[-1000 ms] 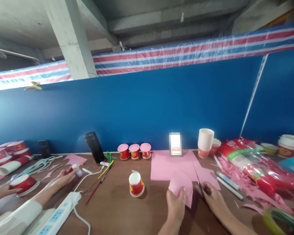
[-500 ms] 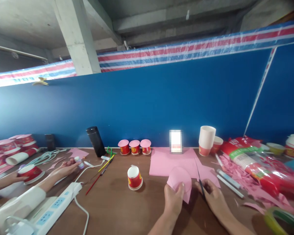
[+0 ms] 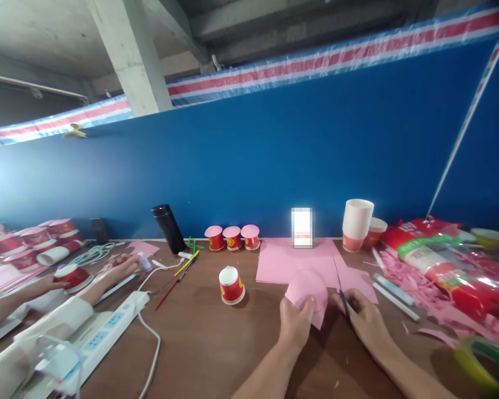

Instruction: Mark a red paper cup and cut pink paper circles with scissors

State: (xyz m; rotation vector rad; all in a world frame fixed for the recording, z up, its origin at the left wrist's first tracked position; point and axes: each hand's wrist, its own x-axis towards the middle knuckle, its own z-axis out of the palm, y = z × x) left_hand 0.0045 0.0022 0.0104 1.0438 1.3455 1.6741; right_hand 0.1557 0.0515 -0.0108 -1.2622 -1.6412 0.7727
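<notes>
Sheets of flat pink paper [image 3: 276, 266] are spread at twelve o'clock from the held piece, with a blurred white upright rectangle [image 3: 301, 228] stood behind them. At one o'clock, tall stacked white paper cups [image 3: 357, 221] are placed; at three, shredded pink paper [image 3: 416, 277] is heaped beside a red plastic package [image 3: 444, 271]. An upturned red-and-white paper cup [image 3: 232, 286] is set at nine o'clock, and three pink-topped red cups [image 3: 233, 239] are lined up at ten.

Rounded pink paper [image 3: 306, 284] is pinched narrowly by the left hand [image 3: 295, 321], thumb on top. Black-handled scissors [image 3: 342, 299] are gripped by the right hand [image 3: 362, 317], just beside it; how far the blades are parted cannot be told.

The held piece is curved along its upper edge, marked with a faint arc, and pointed at its lower corner.
</notes>
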